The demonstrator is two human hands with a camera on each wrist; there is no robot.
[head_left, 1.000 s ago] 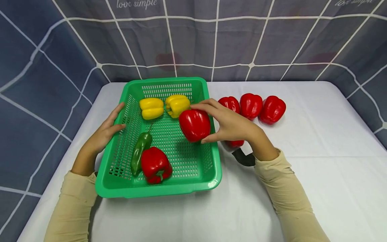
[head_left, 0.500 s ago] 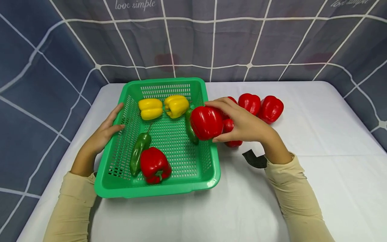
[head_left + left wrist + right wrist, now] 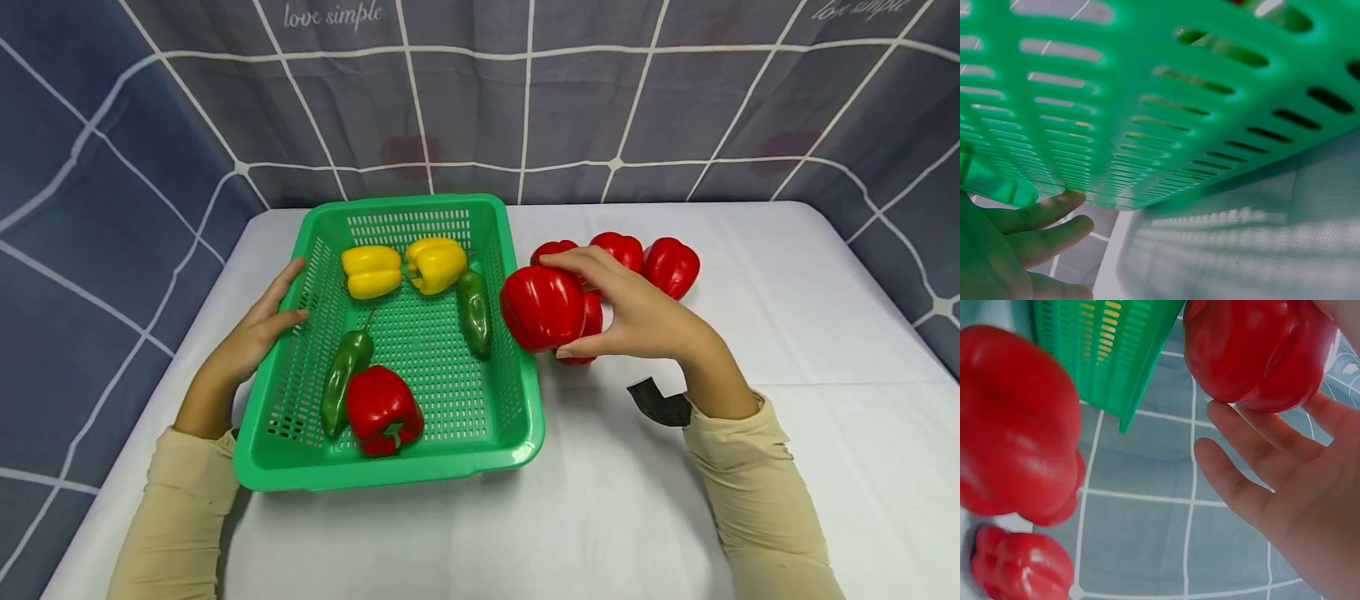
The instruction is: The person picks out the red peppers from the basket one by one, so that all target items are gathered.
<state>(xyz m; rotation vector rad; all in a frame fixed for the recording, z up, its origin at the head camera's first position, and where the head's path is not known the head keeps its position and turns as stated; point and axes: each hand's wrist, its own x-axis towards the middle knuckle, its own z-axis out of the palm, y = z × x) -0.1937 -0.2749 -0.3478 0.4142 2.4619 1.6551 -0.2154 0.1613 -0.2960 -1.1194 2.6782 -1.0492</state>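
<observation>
My right hand (image 3: 637, 317) grips a red bell pepper (image 3: 542, 308) between thumb and fingers, raised over the right rim of the green plastic basket (image 3: 388, 475). In the right wrist view, the fingers (image 3: 1254, 450) reach under this pepper, partly cut off by the frame. My left hand (image 3: 251, 337) rests at the basket's left side, thumb at the rim. Its fingers (image 3: 1041, 240) look straight and spread outside the slotted wall. Inside the basket lie two yellow bell peppers (image 3: 372, 272), two long green chili peppers (image 3: 474, 315) and one red bell pepper (image 3: 384, 411).
Several more red bell peppers (image 3: 672, 267) sit on the white tablecloth (image 3: 787, 333) right of the basket, some partly hidden behind the right hand. A dark strap (image 3: 660, 404) shows at the right wrist. Grey checked cloth (image 3: 570, 108) hangs behind and at the sides.
My right hand has carried the red bell pepper rightward from above the basket's inside to its right rim, uncovering the right-hand green chili pepper. The left hand has stayed at the basket.
</observation>
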